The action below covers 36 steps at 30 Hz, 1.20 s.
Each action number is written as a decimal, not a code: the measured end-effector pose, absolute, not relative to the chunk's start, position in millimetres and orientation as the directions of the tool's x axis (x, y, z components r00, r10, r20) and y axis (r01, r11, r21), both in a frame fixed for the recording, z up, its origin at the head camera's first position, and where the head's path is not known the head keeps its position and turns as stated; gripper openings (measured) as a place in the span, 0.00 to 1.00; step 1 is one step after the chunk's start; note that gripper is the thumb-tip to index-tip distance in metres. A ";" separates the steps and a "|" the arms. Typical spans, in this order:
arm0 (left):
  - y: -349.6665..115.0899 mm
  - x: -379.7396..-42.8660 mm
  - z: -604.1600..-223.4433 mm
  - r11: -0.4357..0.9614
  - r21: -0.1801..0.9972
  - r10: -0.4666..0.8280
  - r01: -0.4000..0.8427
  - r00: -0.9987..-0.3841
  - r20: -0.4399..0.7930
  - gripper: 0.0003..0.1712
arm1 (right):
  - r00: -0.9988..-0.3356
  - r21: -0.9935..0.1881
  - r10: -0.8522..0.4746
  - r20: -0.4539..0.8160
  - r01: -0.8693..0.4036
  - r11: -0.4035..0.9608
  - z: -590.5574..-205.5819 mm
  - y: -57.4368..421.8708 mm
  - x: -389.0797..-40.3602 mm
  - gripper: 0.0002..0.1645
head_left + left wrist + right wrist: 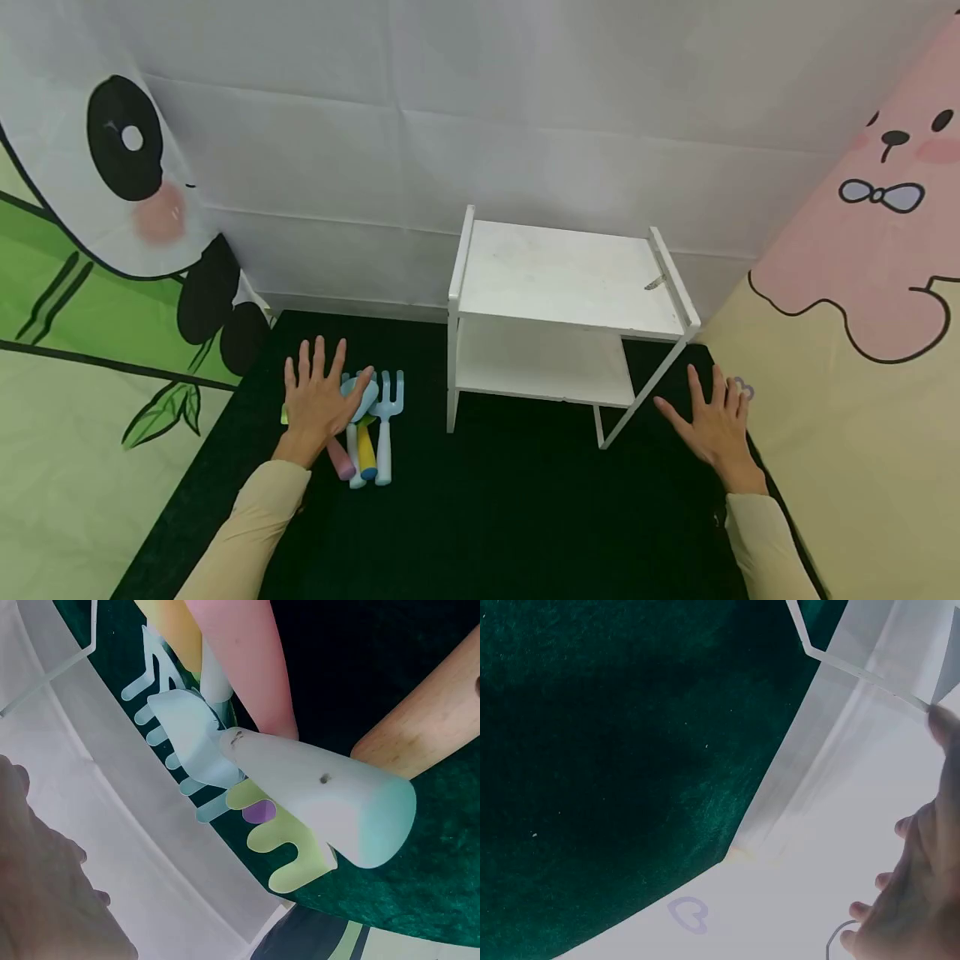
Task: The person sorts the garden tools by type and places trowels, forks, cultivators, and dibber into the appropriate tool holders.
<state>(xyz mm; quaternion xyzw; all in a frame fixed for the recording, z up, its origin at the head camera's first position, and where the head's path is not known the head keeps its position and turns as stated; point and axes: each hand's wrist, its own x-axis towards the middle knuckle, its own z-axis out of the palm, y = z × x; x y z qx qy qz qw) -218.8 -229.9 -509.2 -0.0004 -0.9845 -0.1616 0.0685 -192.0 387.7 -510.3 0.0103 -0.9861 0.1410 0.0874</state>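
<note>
My left hand point(318, 402) has its fingers spread over a bunch of plastic garden hand tools on dark green cloth, partly hiding them. Beside its thumb lies a light-blue hand fork point(386, 408). A yellow handle point(366, 450) with a blue end and a pink handle point(341, 458) point toward me. The left wrist view shows a pale blue scoop point(187, 735), a yellow-green rake head point(292, 844) and a thick whitish handle point(322, 787). My right hand point(712, 423), fingers apart and holding nothing, is to the right of a white two-tier shelf point(555, 271).
The shelf's slanted right leg point(645, 392) reaches toward my right hand. Dark green cloth point(510, 517) covers the surface. A white sheet point(337, 167) hangs behind, with a panda print point(67, 192) on the left and a pink animal print point(862, 275) on the right.
</note>
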 end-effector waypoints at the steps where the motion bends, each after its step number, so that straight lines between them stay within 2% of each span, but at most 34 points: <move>1: -230.7 -218.6 -509.1 0.947 0.321 -0.022 0.023 -0.990 0.136 0.49 | -0.984 -0.279 0.005 0.179 -0.046 0.959 -510.2 387.2 -192.8 0.57; 7: -238.2 -215.7 -513.7 0.945 0.325 -0.036 0.024 -0.984 0.176 0.47 | -0.977 -0.292 -0.007 0.214 -0.071 0.954 -512.4 383.5 -196.3 0.54; 15: -239.7 -205.3 -514.2 0.913 0.408 -0.100 0.027 -0.953 0.287 0.40 | -0.910 -0.380 0.005 0.414 -0.168 0.910 -512.3 379.4 -194.2 0.40; 20: -237.0 -202.1 -515.7 0.903 0.429 -0.124 0.028 -0.938 0.323 0.37 | -0.891 -0.440 0.050 0.450 -0.172 0.882 -508.4 377.6 -189.0 0.33; 36: -240.4 -186.1 -517.1 0.821 0.567 -0.215 -0.069 -0.957 0.194 0.40 | -0.841 -0.548 0.141 0.522 -0.203 0.811 -498.3 365.0 -183.4 0.22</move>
